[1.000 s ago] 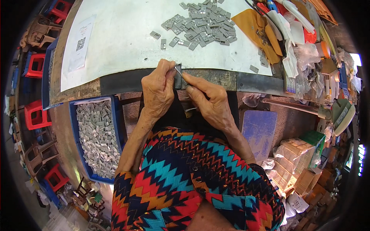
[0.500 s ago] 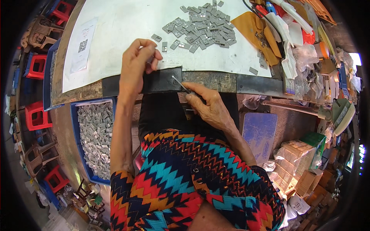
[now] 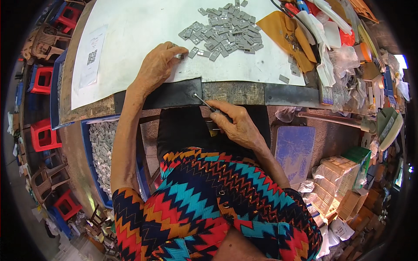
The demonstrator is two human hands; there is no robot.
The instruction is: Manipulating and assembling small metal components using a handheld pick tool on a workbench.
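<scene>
Smooth sheet [image 3: 130,35]: left fingers [image 3: 175,49] at tile [image 3: 181,57], grip unclear; right fingers [image 3: 221,105] clasp slender tool [image 3: 202,101].

The small parts [image 3: 234,34] are grey. The shirt [image 3: 187,202] carries a zigzag pattern in navy, turquoise, red and orange.

Red stools [image 3: 47,145]: spaced along your far left.
Brown armchair [image 3: 51,185]: between two of those stools.
Scuffed blue board [image 3: 295,152]: low on your right.
Pale basket [image 3: 334,176]: farther right of you, just beside a green crate [image 3: 363,163].
</scene>
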